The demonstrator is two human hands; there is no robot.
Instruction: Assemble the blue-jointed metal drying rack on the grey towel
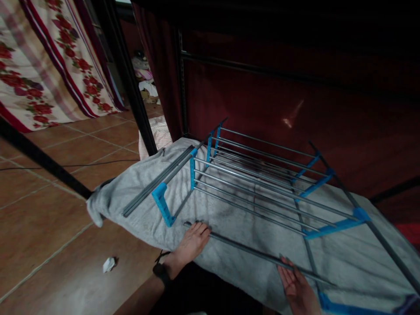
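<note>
Across the near side of the bed lies a long grey metal tube (243, 247). My left hand (194, 240) is closed over it from above, close to its left end. Further right, my right hand (295, 284) faces palm up, with its fingers under and around the same tube. Beyond both hands stands a partly built rack (262, 177), with several thin metal tubes running between blue plastic connectors. One blue connector (164, 205) sits at the rack's near left end. A blue piece (348, 308) shows at the lower right, partly cut off by the frame.
Several loose tubes (157, 181) lie on the grey blanket (138, 223) at the left. A black bed post (131, 83) and rail (42, 157) border the bed. Crumpled white paper (109, 264) is on the tiled floor. A dark red curtain (246, 100) hangs behind.
</note>
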